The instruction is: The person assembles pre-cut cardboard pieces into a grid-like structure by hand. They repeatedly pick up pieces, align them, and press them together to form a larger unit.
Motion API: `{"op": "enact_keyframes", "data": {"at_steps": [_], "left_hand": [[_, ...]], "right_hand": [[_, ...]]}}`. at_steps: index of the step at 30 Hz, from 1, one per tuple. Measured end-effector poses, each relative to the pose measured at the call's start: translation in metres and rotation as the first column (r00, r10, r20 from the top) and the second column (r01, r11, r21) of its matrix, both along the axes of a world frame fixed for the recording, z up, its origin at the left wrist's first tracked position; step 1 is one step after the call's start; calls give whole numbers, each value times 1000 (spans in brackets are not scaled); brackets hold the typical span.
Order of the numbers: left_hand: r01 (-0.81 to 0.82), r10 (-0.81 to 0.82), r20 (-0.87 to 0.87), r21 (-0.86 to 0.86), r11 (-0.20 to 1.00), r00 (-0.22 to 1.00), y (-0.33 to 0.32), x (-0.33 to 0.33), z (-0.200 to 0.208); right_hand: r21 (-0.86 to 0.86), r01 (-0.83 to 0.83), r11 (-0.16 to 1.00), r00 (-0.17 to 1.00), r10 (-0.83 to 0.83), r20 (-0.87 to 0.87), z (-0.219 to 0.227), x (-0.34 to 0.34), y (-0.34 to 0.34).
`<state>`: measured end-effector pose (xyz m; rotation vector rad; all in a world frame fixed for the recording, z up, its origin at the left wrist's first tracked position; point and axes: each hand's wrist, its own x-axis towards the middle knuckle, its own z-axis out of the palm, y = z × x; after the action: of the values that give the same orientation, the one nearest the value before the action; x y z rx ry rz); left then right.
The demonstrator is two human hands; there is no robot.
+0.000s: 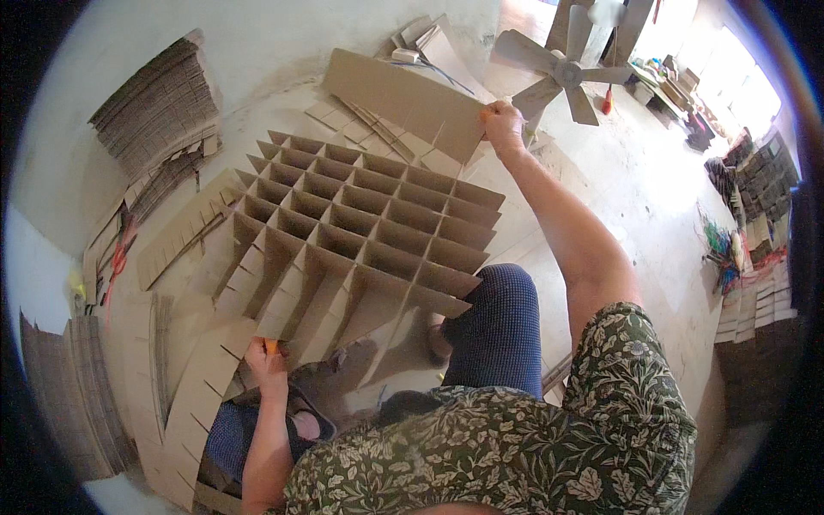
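A grid of interlocked cardboard dividers (455, 257) stands in front of me, its open cells facing up. At its far right, my right hand (505, 127) is closed on the end of a long flat cardboard strip (403, 99), which is tilted up behind the grid. My left hand (268, 365) is closed at the edge of a slotted cardboard strip (193, 421), beside the grid's near left corner. Something orange shows at its fingertips, too small to name. Slotted strips jut from the grid's near side toward that hand.
Loose slotted cardboard (184, 227) lies left of the grid. Cardboard stacks (159, 99) lean on the left wall, with another stack (77, 386) nearer. A fan (568, 73) stands beyond my right hand. Cardboard bundles (760, 300) and coloured ties (725, 245) line the right side.
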<state>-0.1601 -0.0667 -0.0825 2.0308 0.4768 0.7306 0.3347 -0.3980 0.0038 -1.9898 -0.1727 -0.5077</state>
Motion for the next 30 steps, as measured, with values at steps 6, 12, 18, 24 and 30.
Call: {"op": "enact_keyframes", "data": {"at_steps": [6, 12, 18, 24, 30], "left_hand": [[-113, 124, 7, -361, 925, 992, 6, -9, 0], [-133, 257, 224, -453, 882, 940, -6, -10, 44], [339, 1, 428, -718, 608, 904, -27, -19, 85], [273, 137, 438, -743, 611, 888, -23, -36, 92], [39, 236, 317, -668, 743, 919, 1, -41, 51]], "right_hand": [[519, -285, 806, 943, 333, 1, 87, -97, 23], [604, -406, 686, 838, 543, -54, 83, -231, 34], [727, -353, 590, 668, 702, -246, 36, -355, 89], [666, -495, 558, 493, 812, -313, 30, -394, 106], [476, -619, 624, 530, 780, -333, 36, -399, 96]]}}
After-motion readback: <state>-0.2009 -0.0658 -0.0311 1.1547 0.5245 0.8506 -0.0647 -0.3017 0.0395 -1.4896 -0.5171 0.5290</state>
